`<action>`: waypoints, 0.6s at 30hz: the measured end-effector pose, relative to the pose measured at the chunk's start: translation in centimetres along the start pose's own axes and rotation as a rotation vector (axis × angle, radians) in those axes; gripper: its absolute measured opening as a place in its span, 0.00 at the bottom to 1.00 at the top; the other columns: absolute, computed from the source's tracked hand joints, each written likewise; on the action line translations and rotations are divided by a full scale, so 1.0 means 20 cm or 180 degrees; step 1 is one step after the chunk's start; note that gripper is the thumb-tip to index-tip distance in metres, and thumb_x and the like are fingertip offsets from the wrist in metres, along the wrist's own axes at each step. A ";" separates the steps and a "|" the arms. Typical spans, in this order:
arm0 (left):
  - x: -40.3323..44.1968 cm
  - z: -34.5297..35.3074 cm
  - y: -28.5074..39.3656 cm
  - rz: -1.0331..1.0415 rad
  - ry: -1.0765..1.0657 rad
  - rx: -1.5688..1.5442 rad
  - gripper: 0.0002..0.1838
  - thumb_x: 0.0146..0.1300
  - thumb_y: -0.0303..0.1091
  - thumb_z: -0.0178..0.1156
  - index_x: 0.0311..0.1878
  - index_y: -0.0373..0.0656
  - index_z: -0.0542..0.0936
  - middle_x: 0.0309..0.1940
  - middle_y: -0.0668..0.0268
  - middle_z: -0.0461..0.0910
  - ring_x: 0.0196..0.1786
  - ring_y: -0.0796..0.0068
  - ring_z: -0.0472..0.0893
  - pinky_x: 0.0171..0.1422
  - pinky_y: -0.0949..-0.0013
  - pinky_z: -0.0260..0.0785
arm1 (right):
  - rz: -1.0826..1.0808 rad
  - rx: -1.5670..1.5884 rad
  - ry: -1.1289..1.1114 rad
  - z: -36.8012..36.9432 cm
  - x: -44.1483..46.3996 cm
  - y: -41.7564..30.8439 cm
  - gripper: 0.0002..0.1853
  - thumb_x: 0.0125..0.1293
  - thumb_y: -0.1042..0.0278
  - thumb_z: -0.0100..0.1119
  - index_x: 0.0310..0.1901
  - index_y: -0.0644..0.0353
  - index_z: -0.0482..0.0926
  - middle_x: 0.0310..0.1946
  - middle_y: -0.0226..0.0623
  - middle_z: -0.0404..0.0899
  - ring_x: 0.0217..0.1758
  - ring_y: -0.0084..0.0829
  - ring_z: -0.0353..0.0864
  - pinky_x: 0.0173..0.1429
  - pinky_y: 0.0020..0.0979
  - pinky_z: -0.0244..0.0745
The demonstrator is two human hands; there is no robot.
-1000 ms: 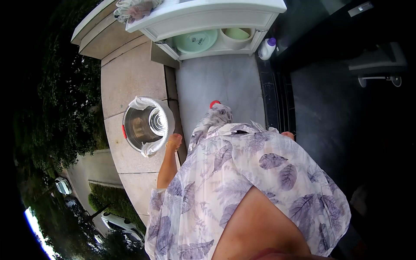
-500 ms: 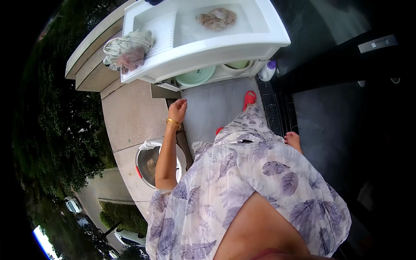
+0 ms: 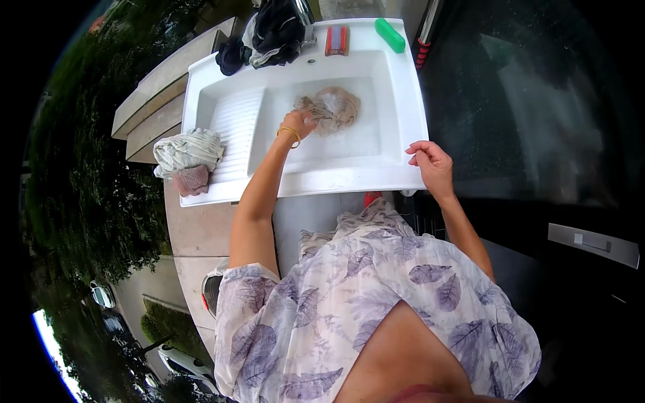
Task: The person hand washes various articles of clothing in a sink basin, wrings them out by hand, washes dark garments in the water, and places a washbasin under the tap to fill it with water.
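Note:
A wet beige cloth point(image 3: 341, 107) lies bunched in the water of a white laundry sink point(image 3: 336, 180). My left hand point(image 3: 297, 125) is over the basin at the cloth's left edge, its fingers loosely bent and touching or almost touching the fabric. A gold bangle point(image 3: 290, 136) circles that wrist. Beside the sink's right rim is my right hand point(image 3: 433, 164), holding nothing, with fingers loosely curled and apart. A ribbed washboard slope point(image 3: 232, 131) forms the left part of the sink.
White and pinkish cloths point(image 3: 189, 154) hang over the sink's left edge. Dark clothes point(image 3: 275, 33) are heaped at the back beside the tap. A red-and-grey brush point(image 3: 337, 41) and a green object point(image 3: 390, 35) rest on the back rim. A metal tub point(image 3: 212, 292) stands at lower left.
I have come closer to the sink. My left hand has moved from above the floor to the cloth in the water. My right hand has risen from my side to the right rim.

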State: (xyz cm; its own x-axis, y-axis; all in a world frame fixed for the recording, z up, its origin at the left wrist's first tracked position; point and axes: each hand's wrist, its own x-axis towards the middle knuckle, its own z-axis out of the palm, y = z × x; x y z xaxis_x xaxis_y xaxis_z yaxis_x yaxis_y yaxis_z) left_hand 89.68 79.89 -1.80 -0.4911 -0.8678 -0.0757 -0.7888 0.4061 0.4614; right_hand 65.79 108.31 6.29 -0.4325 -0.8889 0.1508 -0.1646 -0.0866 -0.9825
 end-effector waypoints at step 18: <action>-0.31 0.24 0.20 -0.2529 0.0341 -0.1487 0.50 0.40 0.60 0.65 0.63 0.36 0.64 0.62 0.44 0.59 0.64 0.51 0.63 0.63 0.61 0.61 | 0.3299 0.0772 -0.0507 0.51 0.42 0.23 0.34 0.59 0.49 0.50 0.65 0.52 0.55 0.64 0.47 0.56 0.64 0.49 0.61 0.53 0.60 0.66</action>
State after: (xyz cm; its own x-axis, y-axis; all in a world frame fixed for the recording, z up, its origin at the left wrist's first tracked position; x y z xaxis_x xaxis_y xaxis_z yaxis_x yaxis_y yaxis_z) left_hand 87.88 88.29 -3.78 0.1850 -0.8731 -0.4510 -0.6385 -0.4556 0.6202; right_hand 70.41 95.86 1.92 -0.1370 -0.6272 -0.7667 0.4036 0.6715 -0.6214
